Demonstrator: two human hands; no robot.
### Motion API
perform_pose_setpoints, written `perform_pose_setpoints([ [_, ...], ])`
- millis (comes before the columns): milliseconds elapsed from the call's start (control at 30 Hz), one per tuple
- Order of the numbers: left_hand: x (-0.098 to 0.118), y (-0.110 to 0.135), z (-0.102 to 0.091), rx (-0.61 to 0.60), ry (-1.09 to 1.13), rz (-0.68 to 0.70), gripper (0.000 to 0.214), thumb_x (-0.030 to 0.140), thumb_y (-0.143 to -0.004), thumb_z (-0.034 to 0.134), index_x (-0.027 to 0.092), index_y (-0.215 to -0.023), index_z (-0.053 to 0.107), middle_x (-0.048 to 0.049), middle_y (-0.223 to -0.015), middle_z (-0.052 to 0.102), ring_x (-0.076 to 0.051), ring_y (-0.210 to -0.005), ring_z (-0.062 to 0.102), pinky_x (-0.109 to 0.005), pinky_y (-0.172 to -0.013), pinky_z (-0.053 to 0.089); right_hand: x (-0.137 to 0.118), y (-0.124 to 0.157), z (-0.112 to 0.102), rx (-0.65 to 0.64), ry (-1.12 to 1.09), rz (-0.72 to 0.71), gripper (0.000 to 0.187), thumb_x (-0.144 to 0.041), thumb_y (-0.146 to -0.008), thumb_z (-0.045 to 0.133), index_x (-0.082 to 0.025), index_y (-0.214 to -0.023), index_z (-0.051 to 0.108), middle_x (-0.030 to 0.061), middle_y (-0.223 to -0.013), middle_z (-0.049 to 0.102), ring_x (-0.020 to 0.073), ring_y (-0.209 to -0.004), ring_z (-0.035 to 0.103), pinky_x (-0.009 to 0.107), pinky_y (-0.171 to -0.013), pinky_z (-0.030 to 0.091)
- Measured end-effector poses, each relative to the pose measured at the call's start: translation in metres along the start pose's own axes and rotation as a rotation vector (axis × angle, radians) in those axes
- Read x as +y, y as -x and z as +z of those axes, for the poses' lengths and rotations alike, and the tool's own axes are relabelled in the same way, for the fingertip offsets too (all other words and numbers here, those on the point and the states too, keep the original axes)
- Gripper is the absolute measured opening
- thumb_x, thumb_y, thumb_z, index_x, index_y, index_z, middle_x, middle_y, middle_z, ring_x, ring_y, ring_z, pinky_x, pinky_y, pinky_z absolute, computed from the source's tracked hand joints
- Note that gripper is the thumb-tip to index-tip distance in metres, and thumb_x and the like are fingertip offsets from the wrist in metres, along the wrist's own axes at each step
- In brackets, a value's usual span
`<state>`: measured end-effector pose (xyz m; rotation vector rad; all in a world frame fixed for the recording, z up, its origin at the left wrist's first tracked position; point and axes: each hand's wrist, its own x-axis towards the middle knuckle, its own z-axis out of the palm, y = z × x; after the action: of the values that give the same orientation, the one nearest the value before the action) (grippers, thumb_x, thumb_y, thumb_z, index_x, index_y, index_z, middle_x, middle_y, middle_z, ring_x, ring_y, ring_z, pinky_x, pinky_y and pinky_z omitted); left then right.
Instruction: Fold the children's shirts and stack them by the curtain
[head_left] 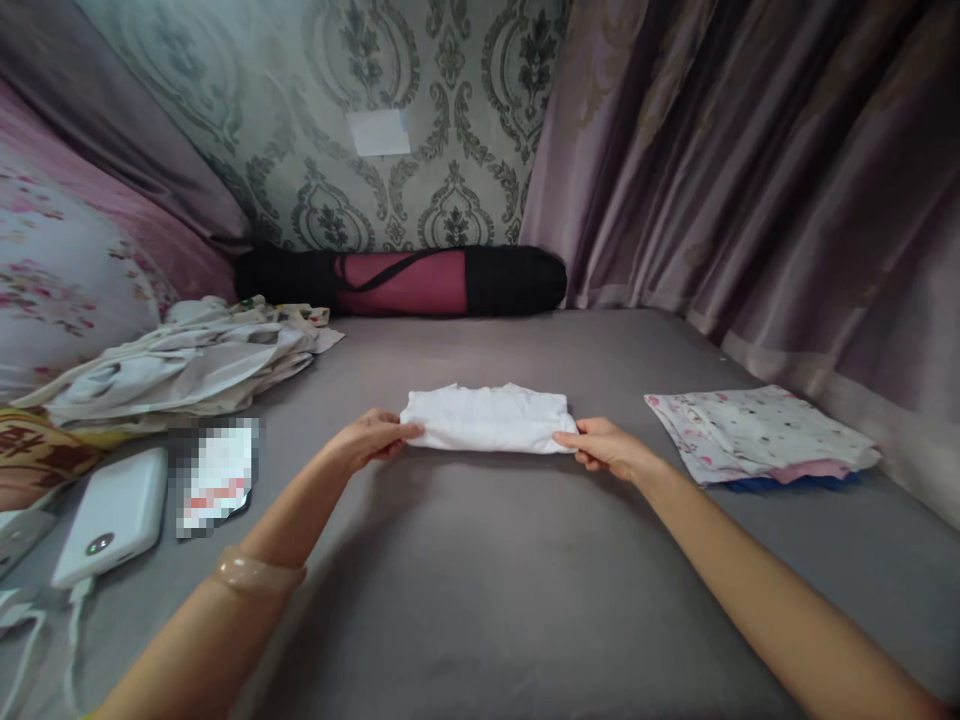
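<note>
A white folded garment [487, 420] forms a flat, wide rectangle over the grey bed sheet [510, 580], in the middle of the head view. My left hand [375, 437] pinches its left end, thumb on top and fingers curled beneath. At the opposite end, my right hand [602, 446] grips the near right corner in the same way. Small peaks, perhaps collar edges, show along the garment's far side. The fingertips under the cloth are hidden. A pale bangle [259, 573] circles my left wrist.
Folded patterned cloths [757, 432] lie stacked at right. Loose pale clothes [202, 355] are heaped at left, near a white power bank [116, 515] with a cable and a blurred phone-like object [219, 478]. A black and maroon roll bag [405, 282] lies along the wall.
</note>
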<state>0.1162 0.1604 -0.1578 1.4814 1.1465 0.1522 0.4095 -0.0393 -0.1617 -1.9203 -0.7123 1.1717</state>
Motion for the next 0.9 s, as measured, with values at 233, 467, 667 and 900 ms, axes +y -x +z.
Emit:
perform_pose_setpoints([
  [233, -0.006, -0.009, -0.009, 0.152, -0.086, 0.052, 0.057, 0.066, -0.054, 0.073, 0.015, -0.077, 0.067, -0.0013, -0.061, 0.060, -0.013, -0.060, 0.053, -0.021, -0.051, 0.037, 0.000, -0.012, -0.012, 0.223, 0.260, -0.068, 0.021, -0.034, -0.090, 0.056, -0.014, -0.088, 0.063, 0.0011, -0.063, 0.063, 0.0073, -0.048, 0.054, 0.015, -0.039, 0.035],
  [467, 0.007, -0.047, 0.008, 0.359, -0.120, 0.113, 0.027, 0.038, -0.066, 0.070, 0.014, -0.074, 0.064, 0.0010, -0.057, 0.053, -0.013, -0.054, 0.050, -0.022, -0.051, 0.035, 0.000, -0.075, -0.005, 0.459, 0.434, -0.157, 0.027, -0.031, -0.080, 0.066, -0.014, -0.101, 0.064, 0.0081, -0.088, 0.069, 0.0146, -0.074, 0.063, 0.021, -0.058, 0.042],
  [667, -0.003, -0.060, 0.011, 0.471, -0.148, 0.380, 0.021, 0.032, -0.072, 0.059, 0.016, -0.086, 0.060, -0.0003, -0.073, 0.059, -0.013, -0.066, 0.054, -0.021, -0.058, 0.038, 0.004, -0.069, 0.003, 0.533, 0.566, -0.347, 0.020, -0.028, -0.084, 0.057, -0.017, -0.100, 0.061, 0.0034, -0.083, 0.065, 0.0152, -0.075, 0.060, 0.024, -0.067, 0.043],
  [900, -0.008, -0.056, 0.010, 0.583, -0.334, 0.475, 0.029, 0.036, -0.082, 0.055, 0.016, -0.104, 0.054, -0.0068, -0.091, 0.061, -0.018, -0.084, 0.058, -0.029, -0.078, 0.045, 0.006, -0.051, 0.001, 0.627, 0.762, -0.464, 0.031, -0.028, -0.091, 0.047, -0.015, -0.118, 0.055, 0.0137, -0.109, 0.062, 0.0240, -0.102, 0.058, 0.033, -0.085, 0.043],
])
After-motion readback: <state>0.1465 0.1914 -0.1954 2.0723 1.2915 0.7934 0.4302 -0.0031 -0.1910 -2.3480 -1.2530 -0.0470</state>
